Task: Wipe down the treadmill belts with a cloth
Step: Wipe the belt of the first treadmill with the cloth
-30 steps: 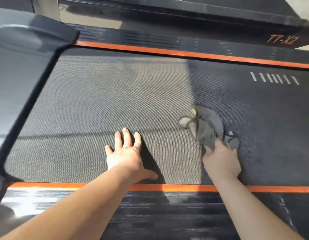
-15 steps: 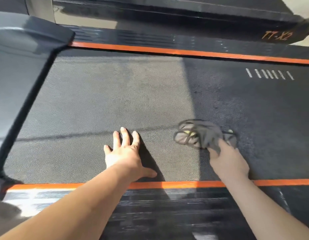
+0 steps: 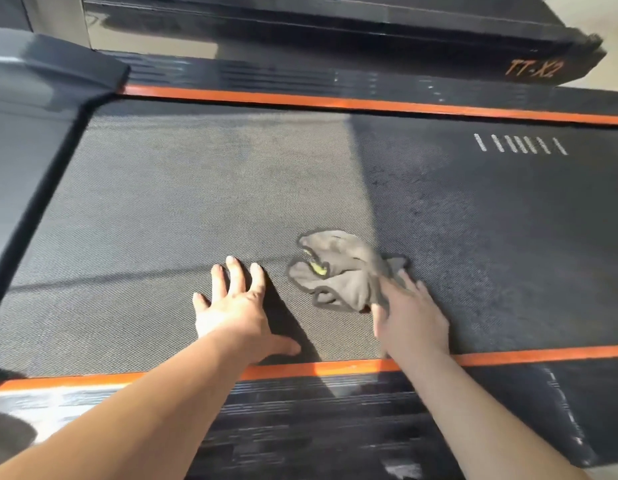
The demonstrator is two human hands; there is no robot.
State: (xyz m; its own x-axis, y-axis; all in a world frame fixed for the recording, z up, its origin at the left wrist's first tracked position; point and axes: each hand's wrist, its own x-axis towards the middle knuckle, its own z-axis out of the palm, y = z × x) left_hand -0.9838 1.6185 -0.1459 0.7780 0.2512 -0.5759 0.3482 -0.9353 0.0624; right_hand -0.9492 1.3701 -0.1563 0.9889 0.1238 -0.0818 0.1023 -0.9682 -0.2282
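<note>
Wiping is under way: the right hand (image 3: 411, 320), fingers outstretched, presses the crumpled cloth (image 3: 338, 271) onto the treadmill belt (image 3: 196, 202) beside the left hand (image 3: 231, 313), spread flat as a brace; the next stroke likely needs steady pressure.

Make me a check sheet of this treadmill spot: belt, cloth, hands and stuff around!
Surface: grey textured belt, half sunlit, half shaded; white dashes printed on it.
Job's things: crumpled grey cloth lying on the belt.
Clutter: nothing seen.
Hands: left hand flat on the belt, fingers spread; right hand presses the cloth, blurred.
Cables: nothing seen.
Surroundings: orange stripes along both belt edges; a black deck marked TT-X2 behind.
</note>
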